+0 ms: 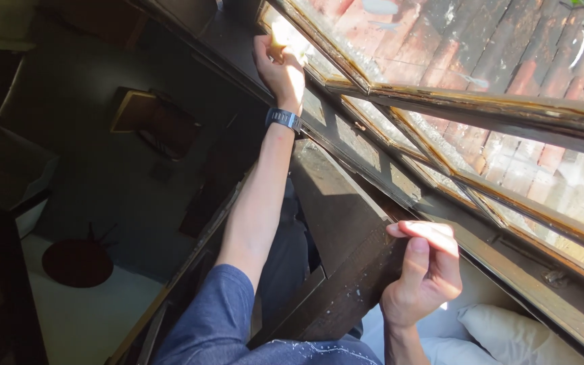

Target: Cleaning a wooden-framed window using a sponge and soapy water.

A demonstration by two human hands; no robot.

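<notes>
My left hand (280, 67), with a dark watch (283, 118) on the wrist and a blue sleeve pushed up the arm, reaches far out to an old wooden window frame (400, 94). Its fingers press a small pale yellow thing (278, 35) against the glass pane (292, 37) at the frame's corner; what the thing is cannot be told. My right hand (424, 270) is nearer to me, with its fingers curled in and the thumb against them. It holds nothing visible and sits beside the dark worn wooden sill (346, 223).
Through the dirty panes shows a red brick wall (481, 40). A white pillow (508, 331) lies at the lower right. On the dim left are a framed picture (150, 118) on a dark wall and a dark round object (77, 262) on a pale surface.
</notes>
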